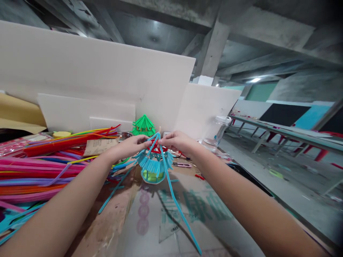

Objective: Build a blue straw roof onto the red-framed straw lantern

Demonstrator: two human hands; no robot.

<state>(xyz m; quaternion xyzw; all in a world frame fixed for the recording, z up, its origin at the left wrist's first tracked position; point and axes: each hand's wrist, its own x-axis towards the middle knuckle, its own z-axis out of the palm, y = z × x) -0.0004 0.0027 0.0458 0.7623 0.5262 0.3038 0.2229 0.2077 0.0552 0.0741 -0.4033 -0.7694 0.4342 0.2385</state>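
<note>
Both forearms reach out over the bench point(150, 228), where our left hand point(131, 144) and right hand point(177, 141) pinch shut on the top of the blue pipe-cleaner lantern point(154, 166). We should keep the loose blue stem point(177, 207) taut and twist close to the tip. Behind stand a green pipe-cleaner tower point(144, 125) and white foam boards point(93, 71).

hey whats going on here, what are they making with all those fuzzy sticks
A person is working on a small blue pipe-cleaner model that stands on the cardboard-covered table. The left hand and right hand both pinch blue strands at its top, and one long blue pipe cleaner trails down toward the camera. A pile of coloured pipe cleaners lies to the left, and a finished green model stands behind, near a clear bottle.
</note>
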